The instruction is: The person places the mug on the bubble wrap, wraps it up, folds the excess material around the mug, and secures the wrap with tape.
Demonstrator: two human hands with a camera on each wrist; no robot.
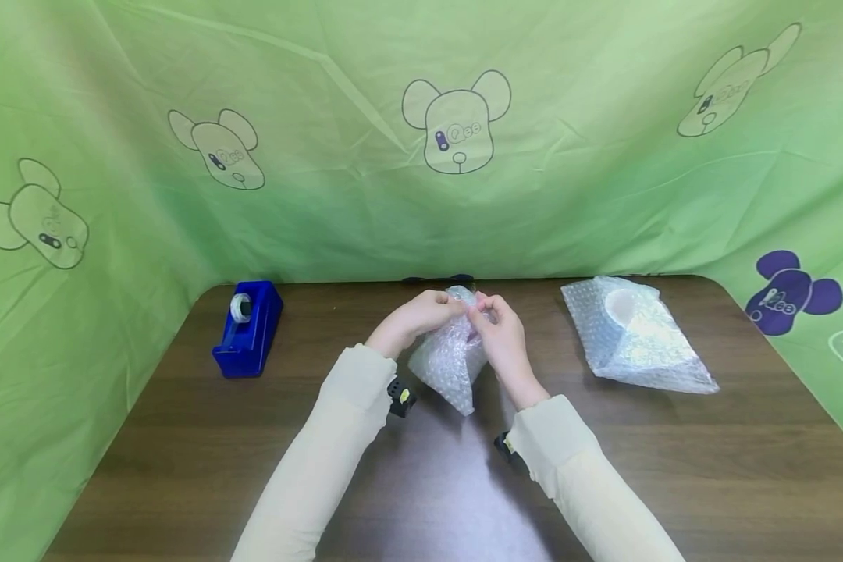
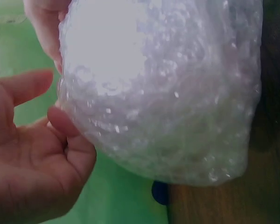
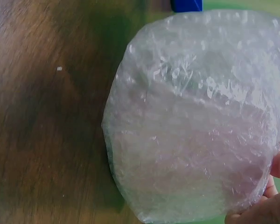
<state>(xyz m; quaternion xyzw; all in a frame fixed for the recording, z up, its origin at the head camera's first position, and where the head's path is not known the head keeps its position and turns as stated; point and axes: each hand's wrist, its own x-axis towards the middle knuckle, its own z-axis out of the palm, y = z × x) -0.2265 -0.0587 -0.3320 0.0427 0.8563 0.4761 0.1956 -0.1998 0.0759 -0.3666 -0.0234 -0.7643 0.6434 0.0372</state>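
Note:
Both hands meet at the top of a piece of clear bubble wrap (image 1: 446, 367), gathered into a pouch-like bundle at the table's far middle. My left hand (image 1: 421, 314) pinches its upper edge from the left; the left wrist view shows that hand (image 2: 42, 158) with bent fingers at the rim of the wrap (image 2: 177, 112). From the right, my right hand (image 1: 503, 336) holds the same top edge with thumb and fingers. In the right wrist view, fingers (image 3: 259, 210) grip the lower right border of the wrap (image 3: 191, 140). What the wrap encloses is hidden.
A blue tape dispenser (image 1: 258, 336) with a tape roll (image 1: 240, 307) stands at the far left of the brown wooden table (image 1: 183, 468). At the far right lies another bubble wrap piece (image 1: 646, 351) around a white round object (image 1: 621, 306). Green printed cloth (image 1: 323, 218) hangs behind.

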